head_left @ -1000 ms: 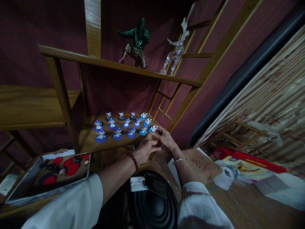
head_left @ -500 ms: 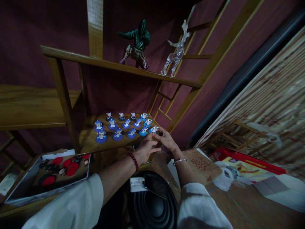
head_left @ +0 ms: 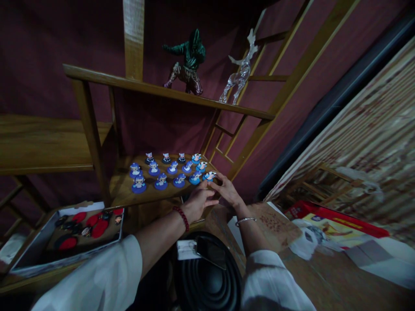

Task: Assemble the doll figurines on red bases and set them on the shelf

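Small figurines on round bases stand in rows on the lower wooden shelf (head_left: 125,196). At the right end of the front row is a blue-and-white figurine (head_left: 210,176) on a blue base. My right hand (head_left: 227,191) curls round its right and front side, thumb and fingers at the base. From the left, my left hand (head_left: 197,204) reaches to the same base with its fingertips, its lower fingers pointing right. The fingers partly hide the base. Just left stands another blue figurine (head_left: 195,177), with purple-based figurines (head_left: 161,181) further along.
An open box (head_left: 35,255) with red and black pieces lies at lower left. Above are a green hooded statue (head_left: 191,60) and a clear deer (head_left: 239,77). Below my hands, a phone (head_left: 211,252) rests on a black round stool (head_left: 210,280). A red box (head_left: 340,220) lies right.
My hands stay at the blue-and-white figurine with almost no movement. The view has shifted slightly, so the shelf's left side and the open box appear a little further right.
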A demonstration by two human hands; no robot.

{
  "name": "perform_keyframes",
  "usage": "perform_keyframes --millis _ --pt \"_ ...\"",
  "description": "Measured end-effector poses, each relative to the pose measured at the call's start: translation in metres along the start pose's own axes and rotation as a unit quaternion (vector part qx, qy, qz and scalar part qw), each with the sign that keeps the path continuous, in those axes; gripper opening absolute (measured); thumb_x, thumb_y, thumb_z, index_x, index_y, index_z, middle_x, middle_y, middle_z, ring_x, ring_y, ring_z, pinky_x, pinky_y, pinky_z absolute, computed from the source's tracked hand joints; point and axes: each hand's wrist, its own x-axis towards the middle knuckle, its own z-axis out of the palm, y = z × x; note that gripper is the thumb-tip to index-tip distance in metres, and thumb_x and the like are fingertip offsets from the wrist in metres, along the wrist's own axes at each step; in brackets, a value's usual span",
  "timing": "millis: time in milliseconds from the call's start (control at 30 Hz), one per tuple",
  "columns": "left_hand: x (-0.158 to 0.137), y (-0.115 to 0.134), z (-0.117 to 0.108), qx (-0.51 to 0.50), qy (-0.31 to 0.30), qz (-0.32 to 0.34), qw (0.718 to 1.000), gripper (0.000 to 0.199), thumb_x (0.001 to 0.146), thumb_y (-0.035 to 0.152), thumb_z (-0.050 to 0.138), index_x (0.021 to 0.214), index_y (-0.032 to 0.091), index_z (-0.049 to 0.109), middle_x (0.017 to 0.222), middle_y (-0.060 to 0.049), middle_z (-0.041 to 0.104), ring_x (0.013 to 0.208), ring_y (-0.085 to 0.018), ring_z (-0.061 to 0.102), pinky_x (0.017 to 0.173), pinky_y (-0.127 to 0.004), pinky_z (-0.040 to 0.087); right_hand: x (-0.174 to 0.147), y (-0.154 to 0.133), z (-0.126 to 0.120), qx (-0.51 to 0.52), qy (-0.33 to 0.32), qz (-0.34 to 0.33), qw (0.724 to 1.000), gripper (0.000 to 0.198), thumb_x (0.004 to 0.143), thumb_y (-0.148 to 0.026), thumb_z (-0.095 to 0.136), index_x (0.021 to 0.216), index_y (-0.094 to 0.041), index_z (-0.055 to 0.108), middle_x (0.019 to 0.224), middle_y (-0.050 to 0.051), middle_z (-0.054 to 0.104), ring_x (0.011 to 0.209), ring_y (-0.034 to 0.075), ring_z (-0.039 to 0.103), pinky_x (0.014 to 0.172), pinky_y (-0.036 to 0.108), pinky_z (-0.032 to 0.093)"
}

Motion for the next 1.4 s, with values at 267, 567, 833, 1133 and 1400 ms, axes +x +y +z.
perform_keyframes --millis 267,567,833,1133,1400 --pt "-0.007 0.000 -0.001 0.004 0.007 -0.011 1.000 0.053 0.066 0.009 0.052 0.116 0.027 0.053 0.138 -0.004 0.038 0.114 -0.023 0.047 0.088 -0.041 0.047 -0.013 0.003 0.003 0.043 0.056 0.012 0.997 0.054 0.068 -0.037 0.066 0.117 -0.022 0.053 0.115 0.007 0.060 0.110 0.022 0.053 0.098 0.041 0.039" --pt "-0.022 0.003 0.000 -0.013 0.086 -0.093 0.992 0.049 0.069 0.009 0.048 0.118 0.010 0.048 0.126 -0.015 0.049 0.107 -0.022 0.054 0.086 -0.033 0.048 -0.044 -0.005 0.016 0.092 0.163 0.036 0.982 0.042 0.073 -0.038 0.057 0.108 -0.014 0.058 0.110 0.012 0.062 0.102 0.021 0.058 0.095 0.040 0.042" --pt "-0.037 0.001 -0.006 0.028 0.098 -0.125 0.987 0.034 0.073 0.011 0.047 0.106 0.007 0.052 0.111 -0.016 0.059 0.079 -0.014 0.061 0.076 -0.027 0.049 -0.073 -0.014 0.036 0.050 0.200 0.073 0.976 0.039 0.075 -0.040 0.052 0.101 -0.015 0.064 0.102 0.011 0.066 0.094 0.021 0.060 0.085 0.036 0.047" --pt "-0.060 -0.006 -0.034 0.077 0.156 -0.181 0.968 0.011 0.073 0.008 0.048 0.078 0.012 0.057 0.070 -0.003 0.059 0.058 -0.008 0.055 0.065 -0.021 0.046 -0.105 -0.030 0.077 -0.015 0.093 0.044 0.995 0.033 0.080 -0.038 0.045 0.096 -0.017 0.065 0.098 0.008 0.067 0.088 0.019 0.063 0.080 0.032 0.049" --pt "-0.089 -0.016 -0.094 0.052 0.229 -0.183 0.955 0.019 0.062 -0.004 0.044 0.062 0.013 0.053 0.054 0.002 0.054 0.049 -0.006 0.050 0.052 -0.018 0.044 -0.127 -0.057 0.135 -0.042 -0.024 0.016 0.999 0.030 0.082 -0.031 0.042 0.096 -0.017 0.065 0.094 0.008 0.069 0.083 0.019 0.065 0.075 0.030 0.051"
